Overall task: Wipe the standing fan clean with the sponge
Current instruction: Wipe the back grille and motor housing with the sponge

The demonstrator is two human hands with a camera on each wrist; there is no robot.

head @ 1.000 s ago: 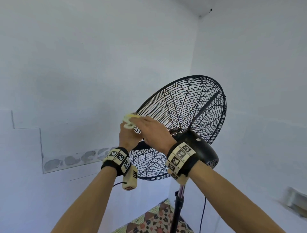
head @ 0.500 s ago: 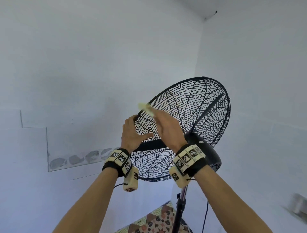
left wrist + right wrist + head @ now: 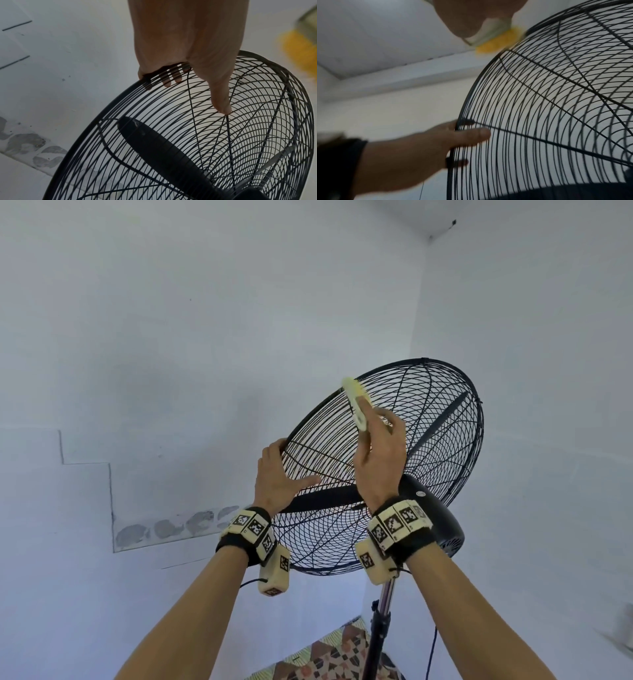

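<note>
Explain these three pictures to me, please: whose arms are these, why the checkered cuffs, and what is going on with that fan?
No machine here: a person wears three cameras. The wide picture comes from the head, the other two from boxes strapped at the wrists; the checkered bands are printed markers. The left hand grips the rim of the black fan cage, fingers hooked through the wires and thumb lying on them. The right hand holds a yellow sponge against the cage's upper rim. The fan stands on a pole near a white wall.
</note>
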